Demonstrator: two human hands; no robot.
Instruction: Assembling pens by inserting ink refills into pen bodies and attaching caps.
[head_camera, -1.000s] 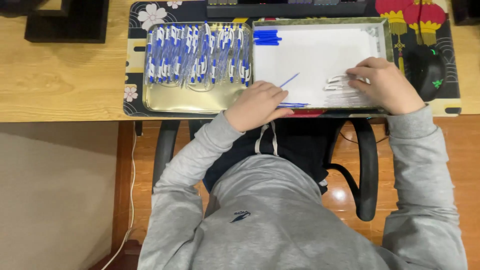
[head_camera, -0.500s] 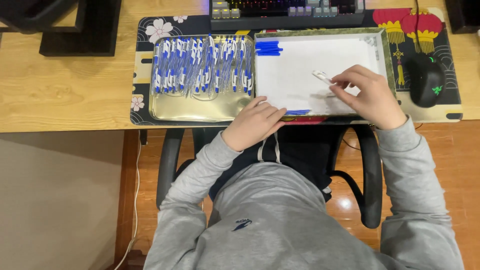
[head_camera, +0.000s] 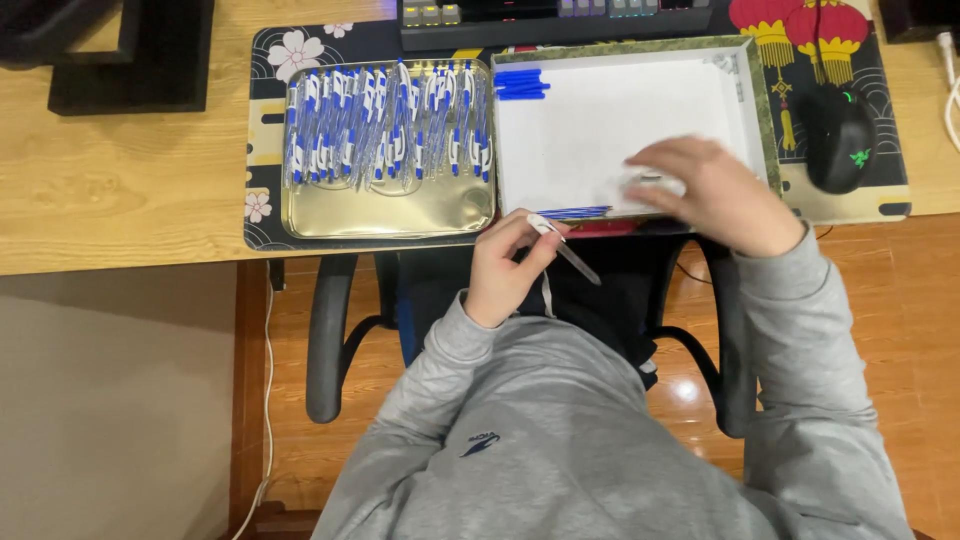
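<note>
My left hand (head_camera: 505, 265) is at the desk's front edge, its fingers closed on a clear pen barrel (head_camera: 566, 249) that points down to the right. My right hand (head_camera: 712, 193) reaches into the white-lined box (head_camera: 600, 130) and rests on small pale pen parts (head_camera: 650, 183) near its front right; whether it grips one I cannot tell. Thin blue refills (head_camera: 575, 212) lie at the box's front edge, and blue caps (head_camera: 520, 84) lie in its far left corner. Left of the box, a gold metal tray (head_camera: 400, 205) holds several blue-and-white pens (head_camera: 385, 125).
A dark floral desk mat (head_camera: 265, 120) lies under both containers on a wooden desk (head_camera: 120, 180). A keyboard (head_camera: 560, 18) runs along the back and a black mouse (head_camera: 838, 135) sits right of the box. Black chair arms (head_camera: 328, 340) flank my lap.
My left hand now holds a clear pen barrel at the desk edge. My right hand dropped from mid-box back to the parts at the front right.
</note>
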